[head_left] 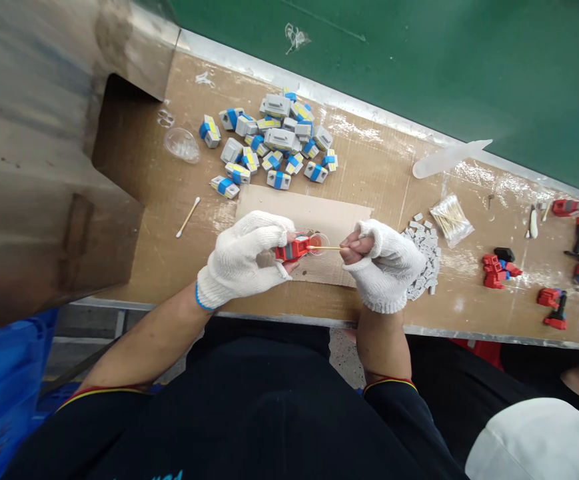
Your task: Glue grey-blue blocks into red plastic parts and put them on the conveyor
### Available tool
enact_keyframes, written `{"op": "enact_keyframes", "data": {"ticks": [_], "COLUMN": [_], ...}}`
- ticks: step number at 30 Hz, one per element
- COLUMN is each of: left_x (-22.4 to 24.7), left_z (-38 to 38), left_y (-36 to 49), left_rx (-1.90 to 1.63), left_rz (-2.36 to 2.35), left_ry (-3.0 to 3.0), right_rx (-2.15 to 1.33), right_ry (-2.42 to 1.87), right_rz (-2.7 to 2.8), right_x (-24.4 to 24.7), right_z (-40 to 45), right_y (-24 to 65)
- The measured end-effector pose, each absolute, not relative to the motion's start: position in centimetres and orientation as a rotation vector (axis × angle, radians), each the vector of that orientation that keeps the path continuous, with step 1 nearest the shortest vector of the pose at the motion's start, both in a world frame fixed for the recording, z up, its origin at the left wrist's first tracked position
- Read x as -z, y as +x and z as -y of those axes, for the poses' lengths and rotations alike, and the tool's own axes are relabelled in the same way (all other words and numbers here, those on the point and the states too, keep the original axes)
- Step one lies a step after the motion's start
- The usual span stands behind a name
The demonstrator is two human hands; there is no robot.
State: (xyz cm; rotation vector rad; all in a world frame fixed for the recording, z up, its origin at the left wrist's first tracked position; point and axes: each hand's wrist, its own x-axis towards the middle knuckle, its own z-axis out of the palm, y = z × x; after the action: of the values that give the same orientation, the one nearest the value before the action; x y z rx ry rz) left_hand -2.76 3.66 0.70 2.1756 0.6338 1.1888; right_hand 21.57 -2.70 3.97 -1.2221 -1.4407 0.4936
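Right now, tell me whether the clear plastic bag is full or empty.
Not empty: a bunch of cotton swabs shows through the bag; whether it's completely full, I cannot tell.

- I'm seeing the left hand (246, 257) gripping a red part (294, 249).
- I'm watching the right hand (386, 263) pinching a cotton swab (328, 248), its tip at that part.
- Grey blocks (279, 139) are lying beyond.

Gray blocks with blue and yellow parts (279, 139) lay heaped on the worktop (369, 167), with a round clear plastic dish (182, 145) to their left and a translucent white strip (439, 162) well off right, its tip over the green surface (419, 53). Metal housing (34, 133) stood at left above a blue crate (4, 380); another person's white cap (544, 440) showed lower right.
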Motion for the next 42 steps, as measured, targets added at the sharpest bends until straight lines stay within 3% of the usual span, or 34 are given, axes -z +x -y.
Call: {"op": "enact_keyframes", "data": {"ticks": [42], "left_x": [-1.02], "left_z": [-3.69], "left_y": [-2.5], "left_rx": [-1.204], "left_rz": [-0.612], "left_ry": [2.173], "right_rx": [-0.38], "right_ry": [-1.169], "right_rz": [1.532], "right_x": [-4.15], "right_z": [2.48], "right_y": [21.63]}}
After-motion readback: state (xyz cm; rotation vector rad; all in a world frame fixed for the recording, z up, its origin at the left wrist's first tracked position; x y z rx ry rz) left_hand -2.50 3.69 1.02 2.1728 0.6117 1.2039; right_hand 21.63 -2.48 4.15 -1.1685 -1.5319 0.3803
